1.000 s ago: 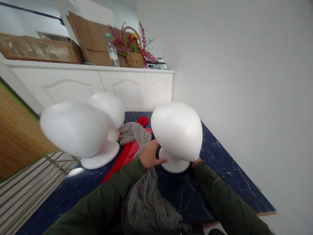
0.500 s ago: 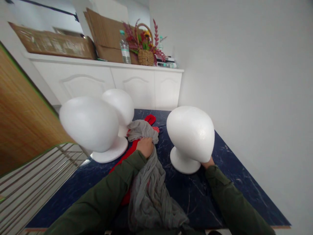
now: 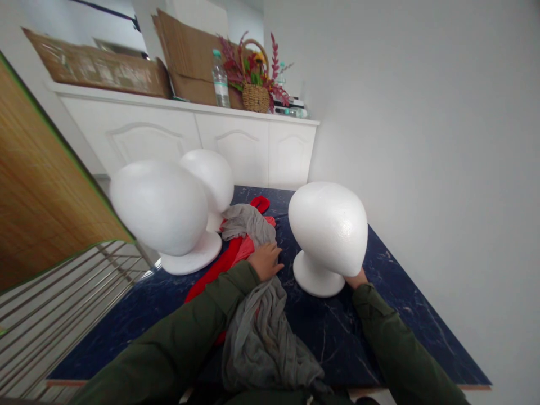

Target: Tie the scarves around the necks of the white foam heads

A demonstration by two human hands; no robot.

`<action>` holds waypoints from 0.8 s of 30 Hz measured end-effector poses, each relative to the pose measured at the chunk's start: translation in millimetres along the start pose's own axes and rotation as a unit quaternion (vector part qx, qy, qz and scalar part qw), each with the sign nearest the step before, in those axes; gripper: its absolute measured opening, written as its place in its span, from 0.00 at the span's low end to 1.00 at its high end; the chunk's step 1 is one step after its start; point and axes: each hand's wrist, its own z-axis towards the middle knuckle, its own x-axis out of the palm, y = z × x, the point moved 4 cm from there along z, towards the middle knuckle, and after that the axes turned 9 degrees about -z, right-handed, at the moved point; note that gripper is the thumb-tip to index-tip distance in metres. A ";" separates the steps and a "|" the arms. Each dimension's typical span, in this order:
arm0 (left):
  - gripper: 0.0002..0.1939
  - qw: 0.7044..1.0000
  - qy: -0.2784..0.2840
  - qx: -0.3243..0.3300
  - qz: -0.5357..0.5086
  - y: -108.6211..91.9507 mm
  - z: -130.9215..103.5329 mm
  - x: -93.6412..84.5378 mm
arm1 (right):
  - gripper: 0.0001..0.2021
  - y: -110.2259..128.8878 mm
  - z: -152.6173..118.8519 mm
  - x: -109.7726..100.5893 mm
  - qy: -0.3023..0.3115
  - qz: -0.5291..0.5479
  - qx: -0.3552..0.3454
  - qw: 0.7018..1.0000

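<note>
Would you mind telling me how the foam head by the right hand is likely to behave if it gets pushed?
The foam head looks like white polystyrene, so probably very light. Its bulbous top overhangs a small round base, so a nudge may well tip it. The right hand at its base suggests it needs steadying.

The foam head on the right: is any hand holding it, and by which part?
The right hand holds the foam head from behind, low near its neck; the grip itself is mostly hidden.
</note>
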 end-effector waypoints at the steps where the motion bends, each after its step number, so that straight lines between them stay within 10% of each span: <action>1: 0.25 0.999 0.033 0.006 -0.007 -0.3 -0.8 6.3 | 0.15 2.5 -0.3 -1.4 0.000 0.013 0.011 1.000; 5: 0.33 0.996 0.060 0.026 -0.061 -3.6 -2.8 9.2 | 0.16 20.5 -4.1 -2.0 0.014 0.064 0.033 0.997; 10: 0.46 0.963 -0.024 0.113 -0.243 -26.3 -5.5 -7.3 | 0.21 49.7 -14.6 19.4 0.069 0.184 0.098 0.976; 17: 0.42 0.915 -0.130 0.073 -0.374 -35.7 -19.0 -54.3 | 0.21 76.2 -26.6 31.3 0.121 0.365 0.117 0.916; 24: 0.24 0.971 -0.204 -0.026 -0.123 51.6 -170.0 -90.8 | 0.17 83.2 -38.1 47.0 0.202 0.197 0.063 0.957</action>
